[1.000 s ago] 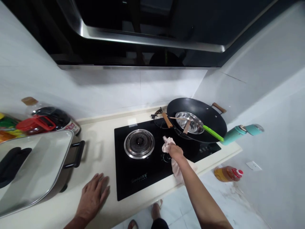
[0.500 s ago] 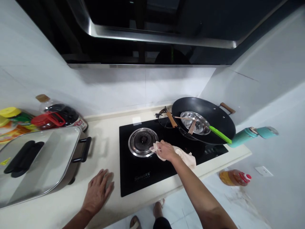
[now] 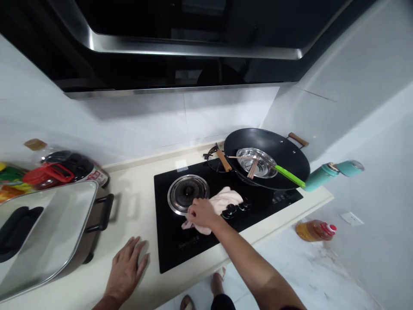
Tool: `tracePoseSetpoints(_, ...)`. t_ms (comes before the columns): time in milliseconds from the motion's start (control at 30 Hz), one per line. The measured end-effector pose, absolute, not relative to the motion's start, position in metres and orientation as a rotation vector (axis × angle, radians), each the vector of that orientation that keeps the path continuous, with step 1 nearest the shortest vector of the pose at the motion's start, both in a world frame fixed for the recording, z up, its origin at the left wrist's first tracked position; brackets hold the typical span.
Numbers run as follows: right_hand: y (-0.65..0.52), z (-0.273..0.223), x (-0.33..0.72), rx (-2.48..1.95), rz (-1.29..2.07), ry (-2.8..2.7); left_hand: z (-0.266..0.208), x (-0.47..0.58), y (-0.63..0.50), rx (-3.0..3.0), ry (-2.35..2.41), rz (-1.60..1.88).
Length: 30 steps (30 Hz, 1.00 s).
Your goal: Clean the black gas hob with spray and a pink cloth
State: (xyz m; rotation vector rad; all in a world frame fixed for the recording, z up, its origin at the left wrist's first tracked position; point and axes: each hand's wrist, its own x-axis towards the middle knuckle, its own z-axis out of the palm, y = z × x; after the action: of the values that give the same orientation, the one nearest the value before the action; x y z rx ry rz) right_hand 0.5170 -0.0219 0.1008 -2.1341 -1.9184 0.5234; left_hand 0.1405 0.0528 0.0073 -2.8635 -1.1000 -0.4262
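Observation:
My right hand (image 3: 202, 212) is closed on a pale pink cloth (image 3: 227, 199), pressing it to the black glass cooktop (image 3: 174, 258) just in front of the left burner (image 3: 188, 193). Part of the cloth spreads out to the right, beside the control knobs (image 3: 231, 209). My left hand (image 3: 126, 268) lies flat on the cream countertop (image 3: 135, 219), left of the cooktop, fingers spread and holding nothing.
A black wok (image 3: 290, 163) with a metal bowl (image 3: 269, 171), chopsticks and a green-handled utensil (image 3: 290, 175) covers the right burner. Teal bottles (image 3: 322, 176) stand beyond it. At left sit a lidded electric pan (image 3: 74, 215) and several sauce bottles. An oil bottle (image 3: 314, 230) is low at right.
My right hand has drawn the cloth left and toward me along the burner's front edge, uncovering the knobs. The left hand stays on the countertop. The view has shifted slightly.

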Motion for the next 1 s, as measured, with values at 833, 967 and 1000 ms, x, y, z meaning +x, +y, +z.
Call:
tracePoseSetpoints(833,-0.099,0.085,0.429,-2.274,0.695,-1.752,0.004,0.138,0.053,-2.847,-1.036,-0.497)
tracePoseSetpoints(967,-0.074,0.103,0.483,-2.467,0.598,-1.721,0.003,0.137,0.053,-2.86,-1.082,-0.497)
tracePoseSetpoints(1000,-0.068,0.106,0.504,-2.541,0.578,-1.665,0.003,0.137,0.053,-2.86,-1.081,-0.505)
